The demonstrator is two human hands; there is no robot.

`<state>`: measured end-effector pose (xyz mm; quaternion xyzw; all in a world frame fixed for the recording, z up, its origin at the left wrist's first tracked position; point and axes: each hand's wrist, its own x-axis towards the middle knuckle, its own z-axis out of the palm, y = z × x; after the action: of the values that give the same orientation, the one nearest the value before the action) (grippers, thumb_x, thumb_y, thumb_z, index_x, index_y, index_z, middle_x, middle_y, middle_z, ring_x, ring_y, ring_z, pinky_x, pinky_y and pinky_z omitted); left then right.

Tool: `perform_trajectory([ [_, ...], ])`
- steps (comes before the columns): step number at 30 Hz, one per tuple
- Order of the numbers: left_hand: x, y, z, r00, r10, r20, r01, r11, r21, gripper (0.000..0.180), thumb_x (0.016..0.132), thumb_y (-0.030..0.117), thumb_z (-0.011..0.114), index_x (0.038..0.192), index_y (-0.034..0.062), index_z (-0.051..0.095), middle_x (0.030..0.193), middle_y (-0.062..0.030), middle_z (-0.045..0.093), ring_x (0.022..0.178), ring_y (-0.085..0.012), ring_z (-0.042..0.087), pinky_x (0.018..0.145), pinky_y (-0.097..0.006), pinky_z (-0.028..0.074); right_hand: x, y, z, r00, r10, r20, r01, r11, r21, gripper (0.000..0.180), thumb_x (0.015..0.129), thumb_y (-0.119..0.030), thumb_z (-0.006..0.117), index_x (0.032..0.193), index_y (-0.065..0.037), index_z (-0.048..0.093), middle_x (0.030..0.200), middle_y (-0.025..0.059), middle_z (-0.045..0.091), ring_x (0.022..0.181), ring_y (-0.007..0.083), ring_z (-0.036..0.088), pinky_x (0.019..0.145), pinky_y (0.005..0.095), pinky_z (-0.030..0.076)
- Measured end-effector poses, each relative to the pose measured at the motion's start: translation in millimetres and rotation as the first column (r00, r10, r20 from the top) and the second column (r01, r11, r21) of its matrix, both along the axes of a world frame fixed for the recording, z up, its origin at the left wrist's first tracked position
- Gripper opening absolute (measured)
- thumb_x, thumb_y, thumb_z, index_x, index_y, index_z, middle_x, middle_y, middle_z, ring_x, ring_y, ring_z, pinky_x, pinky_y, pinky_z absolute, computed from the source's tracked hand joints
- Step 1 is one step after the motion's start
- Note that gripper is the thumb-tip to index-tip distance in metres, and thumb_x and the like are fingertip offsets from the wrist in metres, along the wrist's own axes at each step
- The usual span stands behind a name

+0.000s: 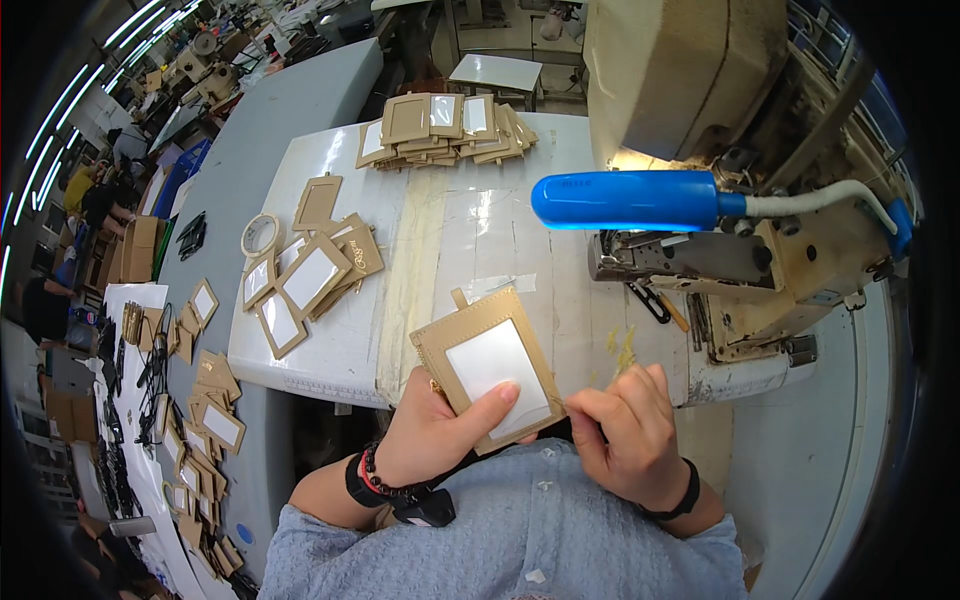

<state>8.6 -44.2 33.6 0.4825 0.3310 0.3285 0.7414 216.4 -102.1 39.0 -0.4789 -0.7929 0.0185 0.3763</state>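
Observation:
A tan badge holder (490,360) with stitched edges, a clear window and a short tab on top is tilted in front of my chest. My left hand (445,425) grips it from the lower left, thumb pressed on the window and the other fingers behind. Close to the holder's lower right edge, my right hand (630,430) is closed in a pinch. Whatever lies between those fingertips is too small to make out; it may be a thread end.
A sewing machine (750,270) with a blue lamp (625,200) takes up the right side. Piled holders (405,118) lie at the back, more (315,270) at left beside a tape roll (262,235). Scissors (648,302) and yellowish thread scraps (624,348) lie near the machine.

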Motion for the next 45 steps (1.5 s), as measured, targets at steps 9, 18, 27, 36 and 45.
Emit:
perform_trajectory([
  [9, 4, -4, 2, 0.988, 0.103, -0.119, -0.090, 0.990, 0.110, 0.027, 0.093, 0.010, 0.063, 0.113, -0.0073, 0.060, 0.099, -0.0127, 0.070, 0.084, -0.0140, 0.068, 0.070, -0.028, 0.057, 2, 2, 3, 0.995, -0.009, 0.102, 0.007, 1.000, 0.021, 0.029, 0.066, 0.004, 0.070, 0.093, -0.005, 0.064, 0.074, 0.0035, 0.045, 0.066, 0.0209, 0.047, 0.064, 0.0344, 0.034],
  [18, 6, 0, 6, 0.993, 0.065, -0.103, -0.061, 0.997, 0.040, 0.029, 0.090, 0.008, 0.065, 0.114, -0.0080, 0.058, 0.098, -0.0129, 0.069, 0.080, -0.0150, 0.069, 0.065, -0.028, 0.059, 7, 7, -7, 0.979, 0.050, -0.197, -0.082, 0.984, -0.159, 0.019, 0.075, 0.003, 0.070, 0.091, -0.004, 0.064, 0.073, 0.0051, 0.047, 0.064, 0.0228, 0.047, 0.063, 0.0345, 0.036],
  [27, 10, 4, 6, 0.990, 0.059, -0.127, -0.057, 0.998, 0.019, 0.035, 0.082, 0.005, 0.071, 0.111, -0.0071, 0.057, 0.093, -0.0123, 0.069, 0.074, -0.0157, 0.069, 0.061, -0.028, 0.059, 8, 11, -15, 0.825, 0.002, -0.566, -0.265, 0.884, -0.384, 0.006, 0.085, 0.002, 0.069, 0.087, 0.000, 0.064, 0.074, 0.0039, 0.053, 0.063, 0.0095, 0.054, 0.055, 0.0223, 0.043],
  [36, 12, 6, 7, 0.979, 0.029, -0.201, -0.023, 0.999, 0.030, 0.031, 0.081, 0.005, 0.069, 0.107, -0.0082, 0.058, 0.087, -0.0115, 0.069, 0.068, -0.0146, 0.069, 0.060, -0.028, 0.057, 8, 12, -20, 0.698, -0.121, -0.705, -0.365, 0.787, -0.497, 0.007, 0.085, 0.001, 0.070, 0.086, 0.002, 0.064, 0.078, 0.0029, 0.059, 0.069, 0.0070, 0.054, 0.062, 0.0218, 0.044],
  [45, 8, 6, 6, 0.987, 0.070, -0.142, -0.067, 0.997, 0.024, 0.031, 0.081, 0.003, 0.066, 0.109, -0.0095, 0.057, 0.088, -0.0131, 0.069, 0.070, -0.0159, 0.069, 0.061, -0.028, 0.057, 19, 20, -29, 0.770, -0.069, -0.634, -0.369, 0.762, -0.532, 0.008, 0.086, -0.006, 0.070, 0.087, -0.003, 0.063, 0.082, 0.0012, 0.060, 0.075, 0.0095, 0.054, 0.069, 0.0252, 0.041],
])
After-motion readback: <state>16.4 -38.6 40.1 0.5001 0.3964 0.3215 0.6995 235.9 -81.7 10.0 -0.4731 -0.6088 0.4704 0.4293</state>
